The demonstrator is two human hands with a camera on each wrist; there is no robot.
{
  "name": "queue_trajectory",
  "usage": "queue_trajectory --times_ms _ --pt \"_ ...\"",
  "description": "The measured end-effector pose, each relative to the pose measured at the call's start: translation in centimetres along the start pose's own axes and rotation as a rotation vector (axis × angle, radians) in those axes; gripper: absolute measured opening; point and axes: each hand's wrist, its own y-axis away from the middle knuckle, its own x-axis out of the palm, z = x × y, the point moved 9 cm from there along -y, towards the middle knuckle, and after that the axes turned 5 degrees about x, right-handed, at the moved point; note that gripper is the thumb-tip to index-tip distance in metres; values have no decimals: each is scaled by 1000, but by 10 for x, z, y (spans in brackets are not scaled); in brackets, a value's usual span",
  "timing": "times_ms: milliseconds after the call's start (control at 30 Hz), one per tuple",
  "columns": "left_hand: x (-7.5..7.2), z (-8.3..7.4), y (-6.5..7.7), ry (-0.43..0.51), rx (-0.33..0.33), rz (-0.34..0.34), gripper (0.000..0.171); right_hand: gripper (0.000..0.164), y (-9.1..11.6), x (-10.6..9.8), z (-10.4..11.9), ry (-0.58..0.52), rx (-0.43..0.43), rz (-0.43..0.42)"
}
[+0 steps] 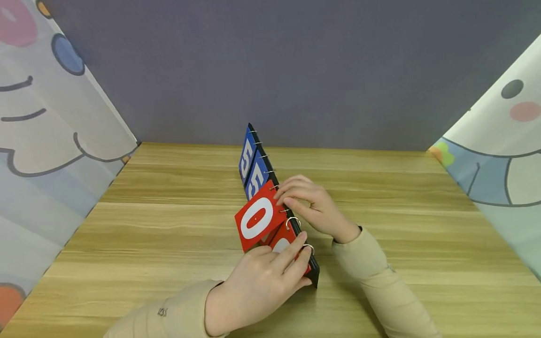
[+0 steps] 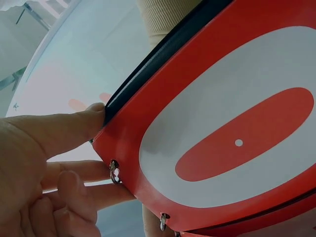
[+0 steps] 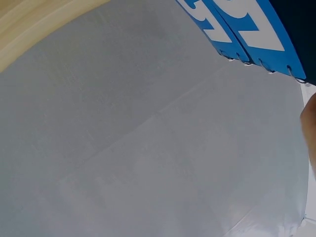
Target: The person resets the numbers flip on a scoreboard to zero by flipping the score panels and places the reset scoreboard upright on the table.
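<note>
A tabletop flip scoreboard stands on the wooden table, its ringed top edge running away from me. Two blue number cards showing 5 hang at its far end. Nearer, a red number card with a white 0 tilts outward from the board; another red card with a 0 hangs at the near end. My left hand grips the near end, thumb at the side edge and fingers by the rings. My right hand holds the top edge at the tilted red card, fingertips over its ringed side.
The wooden table spreads out on both sides of the scoreboard. A grey panel rises behind it. Cartoon-printed curtains flank the table at left and right.
</note>
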Motion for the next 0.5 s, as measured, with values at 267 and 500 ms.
queue_trajectory --times_ms 267,500 --pt "0 -1 1 -2 5 -1 46 30 -3 2 -5 69 43 50" --pt "0 0 0 -3 0 -1 45 31 -9 -14 -28 -98 216 -62"
